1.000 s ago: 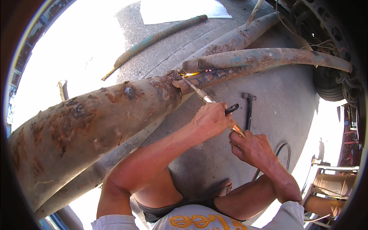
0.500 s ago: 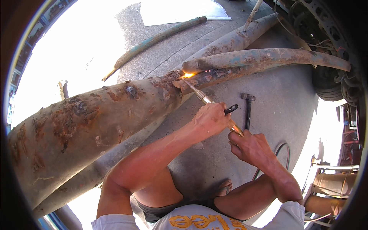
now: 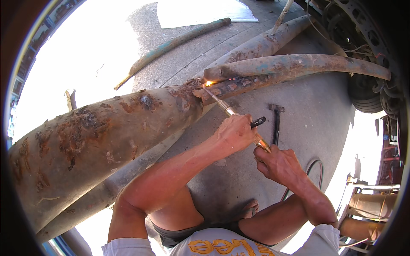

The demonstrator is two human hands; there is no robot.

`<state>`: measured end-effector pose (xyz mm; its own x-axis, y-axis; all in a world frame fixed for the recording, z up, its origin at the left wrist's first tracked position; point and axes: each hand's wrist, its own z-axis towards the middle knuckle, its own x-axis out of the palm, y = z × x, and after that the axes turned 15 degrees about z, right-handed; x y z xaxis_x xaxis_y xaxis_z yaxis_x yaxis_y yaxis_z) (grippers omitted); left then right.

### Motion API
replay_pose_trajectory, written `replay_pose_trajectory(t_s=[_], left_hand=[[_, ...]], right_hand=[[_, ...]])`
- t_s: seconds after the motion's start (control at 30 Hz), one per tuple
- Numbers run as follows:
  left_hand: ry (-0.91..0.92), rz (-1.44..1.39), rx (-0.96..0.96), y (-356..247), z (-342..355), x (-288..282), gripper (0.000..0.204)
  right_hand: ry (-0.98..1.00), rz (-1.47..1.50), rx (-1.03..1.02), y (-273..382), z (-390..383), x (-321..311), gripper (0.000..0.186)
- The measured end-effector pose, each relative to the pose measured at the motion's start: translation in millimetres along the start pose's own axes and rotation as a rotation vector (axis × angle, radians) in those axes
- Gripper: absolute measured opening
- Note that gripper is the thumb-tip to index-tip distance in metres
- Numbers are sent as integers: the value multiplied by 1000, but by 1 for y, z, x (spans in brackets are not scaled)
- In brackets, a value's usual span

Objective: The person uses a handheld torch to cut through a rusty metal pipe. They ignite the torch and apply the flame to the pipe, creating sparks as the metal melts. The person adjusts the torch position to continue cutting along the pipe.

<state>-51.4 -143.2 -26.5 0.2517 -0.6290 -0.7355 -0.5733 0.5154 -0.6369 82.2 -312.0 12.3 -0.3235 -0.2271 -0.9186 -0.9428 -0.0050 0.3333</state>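
My left hand [image 3: 235,133] grips a metal cutting torch [image 3: 222,104], with a short black bar [image 3: 259,121] sticking out from the fist. My right hand [image 3: 279,164] is closed round the torch's brass rear part. The tip gives a bright orange flame [image 3: 209,83] at the ragged, rusted junction of the large pipe [image 3: 94,132], just below the end of a thinner curved pipe [image 3: 294,64] with flaking blue paint. A black hammer [image 3: 276,126] lies on the concrete beyond my right hand.
A loose narrow pipe [image 3: 171,47] lies at the back, near a white sheet [image 3: 200,13]. More long pipes lie along and under the large one. Dark vehicle parts with a tyre [image 3: 365,100] stand at the right, metal cylinders [image 3: 367,205] at lower right. A hose [image 3: 319,168] loops on the floor.
The glow at the torch tip grew brighter and wider half a second ago and is now somewhat smaller. My hands and the torch have hardly moved.
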Motion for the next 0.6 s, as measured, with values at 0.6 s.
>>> replay_pose_trajectory(t_s=[0.6], left_hand=[[-23,9,18,2,2,3,30]], right_hand=[[-1,-7,-7,-1,1,2,21]])
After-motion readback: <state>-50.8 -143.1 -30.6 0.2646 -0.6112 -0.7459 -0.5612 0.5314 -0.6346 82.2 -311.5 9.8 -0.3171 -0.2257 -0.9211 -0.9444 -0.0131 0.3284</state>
